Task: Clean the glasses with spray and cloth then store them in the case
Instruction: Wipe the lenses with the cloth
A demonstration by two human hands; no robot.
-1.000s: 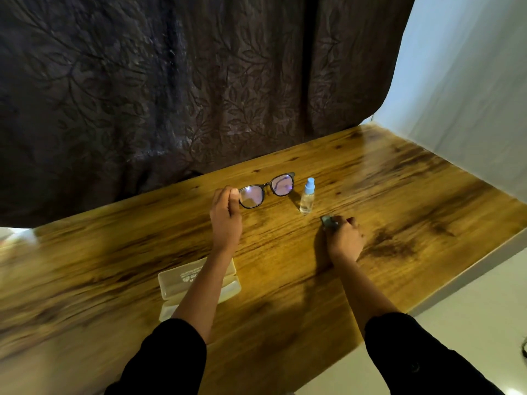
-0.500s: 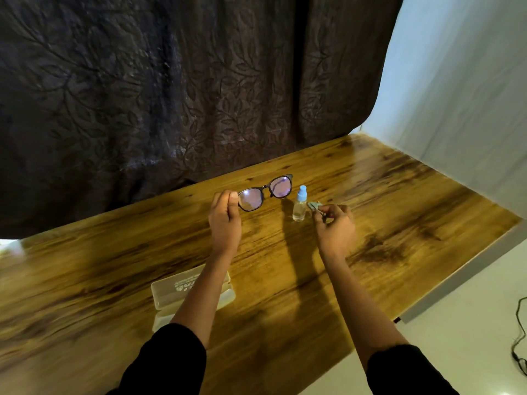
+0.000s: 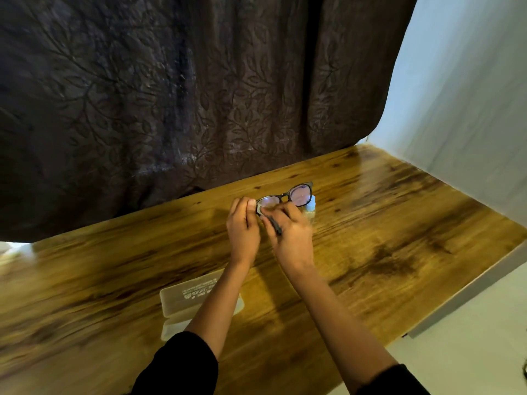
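1. At the back, a big dark curtain (image 3: 171, 95) with leaves.
2. Under it, a brown wooden desk (image 3: 399, 238).
3. On the desk near the front, a pale open case (image 3: 188, 295).
4. Left hand (image 3: 242, 232) pinching one end of the glasses (image 3: 299, 195), held up over the desk.
5. Right hand (image 3: 291, 235) pinching a small cloth (image 3: 263, 209) against one lens.
6. Just behind the right hand, a little spray bottle (image 3: 310, 209) standing on the desk.

Left grip (image 3: 243, 223), right grip (image 3: 291, 233) curled, adjacent.
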